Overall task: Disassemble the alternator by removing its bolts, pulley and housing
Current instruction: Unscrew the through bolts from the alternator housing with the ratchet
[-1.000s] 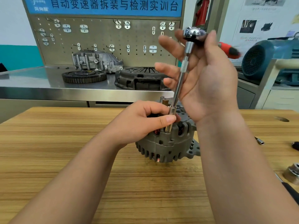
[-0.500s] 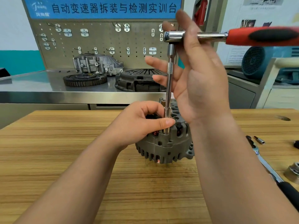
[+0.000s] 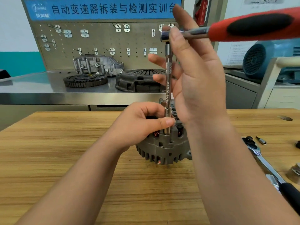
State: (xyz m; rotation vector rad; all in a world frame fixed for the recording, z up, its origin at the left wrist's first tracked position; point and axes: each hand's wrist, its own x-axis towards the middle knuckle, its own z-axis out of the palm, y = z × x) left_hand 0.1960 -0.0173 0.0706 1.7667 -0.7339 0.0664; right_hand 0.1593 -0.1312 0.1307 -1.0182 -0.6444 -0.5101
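Left hand [image 3: 138,125]: fingers curled, thumb tip pressed against the side of the socket [image 3: 166,128], pinching it from 9 o'clock; the remaining fingers wrap over the top face of the alternator [image 3: 164,148]. Socket stands upright in a recess at the rim of the alternator housing; the bolt beneath it is hidden. Extension bar [image 3: 168,82] rises straight to 12 o'clock from the socket into the head of the ratchet [image 3: 256,26], whose red-and-black handle runs off towards 3 o'clock, blurred. Right hand [image 3: 199,82]: fingers straight and spread behind the bar, thumb laid across the ratchet neck just beside the head, index finger pointing up behind it; no curled grip visible. Alternator sits flat near the middle of the wooden table [image 3: 65,159], copper windings showing through the vents. At 3 o'clock from it: a second ratchet [image 3: 263,163] lying on the table, a small bit [image 3: 261,140] near its head, and a metal part [image 3: 294,174] cut by the frame edge. At 12 o'clock, a steel bench [image 3: 32,95] carries a toothed flywheel [image 3: 85,80], a clutch cover [image 3: 141,80] and a cast housing [image 3: 97,64], under a pegboard [image 3: 97,43].
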